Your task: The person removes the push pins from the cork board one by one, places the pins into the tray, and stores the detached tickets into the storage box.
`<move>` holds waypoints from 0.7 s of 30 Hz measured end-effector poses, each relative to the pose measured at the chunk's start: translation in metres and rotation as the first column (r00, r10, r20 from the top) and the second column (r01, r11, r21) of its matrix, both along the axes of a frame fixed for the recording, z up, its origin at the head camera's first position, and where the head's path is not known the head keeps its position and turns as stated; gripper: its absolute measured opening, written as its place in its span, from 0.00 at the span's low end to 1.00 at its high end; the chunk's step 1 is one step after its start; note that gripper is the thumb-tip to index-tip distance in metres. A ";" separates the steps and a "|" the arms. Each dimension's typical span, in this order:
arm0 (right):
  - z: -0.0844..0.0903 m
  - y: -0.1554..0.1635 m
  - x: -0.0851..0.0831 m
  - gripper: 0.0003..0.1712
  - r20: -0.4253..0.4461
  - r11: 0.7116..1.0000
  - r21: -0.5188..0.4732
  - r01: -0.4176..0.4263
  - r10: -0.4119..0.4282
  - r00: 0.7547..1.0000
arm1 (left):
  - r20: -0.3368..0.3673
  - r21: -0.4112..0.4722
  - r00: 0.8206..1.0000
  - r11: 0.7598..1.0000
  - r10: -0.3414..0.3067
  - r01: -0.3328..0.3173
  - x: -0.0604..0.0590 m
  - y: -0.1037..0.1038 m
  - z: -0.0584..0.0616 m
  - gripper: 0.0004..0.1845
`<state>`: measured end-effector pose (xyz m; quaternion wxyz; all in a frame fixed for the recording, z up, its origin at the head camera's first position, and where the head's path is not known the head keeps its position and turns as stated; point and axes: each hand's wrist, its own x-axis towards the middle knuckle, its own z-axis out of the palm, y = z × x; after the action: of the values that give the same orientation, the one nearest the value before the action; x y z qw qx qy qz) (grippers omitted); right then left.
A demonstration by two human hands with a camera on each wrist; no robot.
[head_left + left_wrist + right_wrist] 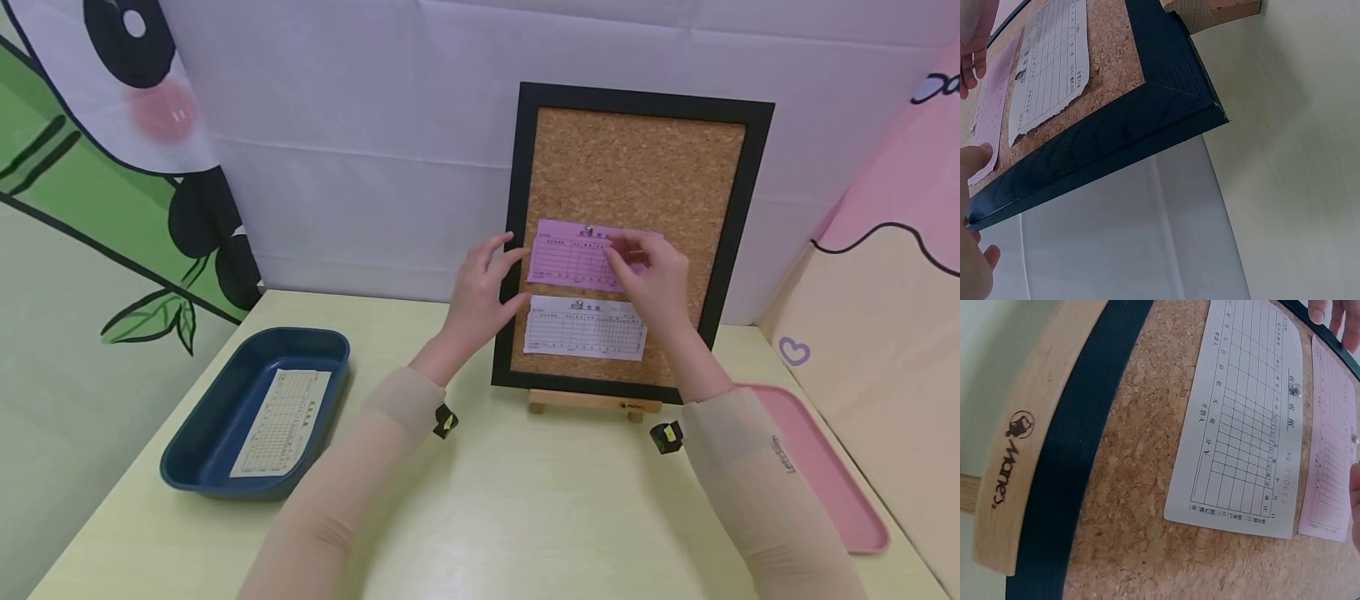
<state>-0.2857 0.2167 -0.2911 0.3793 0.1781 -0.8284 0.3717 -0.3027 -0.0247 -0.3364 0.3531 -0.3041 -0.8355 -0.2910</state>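
A pink printed slip (562,254) hangs on a cork board (637,167) by a clear pin (588,231) near its top edge. Just below it, a white printed slip (585,329) is pinned the same way. My left hand (480,292) is at the board's left frame edge, fingers loosely spread, with one fingertip by the pink slip's left end. Over the right part of the pink slip is my right hand (652,275), its thumb and forefinger near each other just right of the pin. Nothing shows held between them.
A blue tray (330,350) with another white slip (281,425) in it stands on the table at left. A pink tray (847,500) lies at right, partly behind my right sleeve. The black-framed board leans on a small wooden stand (585,402) before a fabric backdrop.
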 end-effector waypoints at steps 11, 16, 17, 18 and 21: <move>0.003 -0.005 -0.017 0.13 0.019 1.000 0.021 0.000 0.000 1.000 | -0.023 0.025 0.998 0.998 0.051 -0.050 -0.009 0.009 0.003 0.26; 0.005 -0.007 -0.020 0.13 0.011 1.000 0.027 0.002 -0.003 1.000 | -0.024 0.035 0.999 0.998 0.044 -0.043 -0.010 0.009 0.001 0.26; 0.005 -0.007 -0.020 0.13 0.013 1.000 0.028 0.004 -0.004 1.000 | -0.024 0.038 0.999 0.998 0.042 -0.041 -0.010 0.009 0.001 0.26; 0.006 -0.008 -0.021 0.13 0.015 1.000 0.029 0.004 -0.005 1.000 | -0.024 0.041 0.999 0.998 0.041 -0.040 -0.010 0.010 0.001 0.26; 0.007 -0.009 -0.022 0.13 0.020 0.999 0.039 0.011 -0.012 1.000 | -0.023 0.050 0.999 0.998 0.039 -0.037 -0.011 0.010 0.000 0.25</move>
<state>-0.3077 0.2077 -0.2839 0.3698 0.1767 -0.8402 0.3552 -0.3142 -0.0145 -0.3362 0.3761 -0.2827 -0.8293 -0.3013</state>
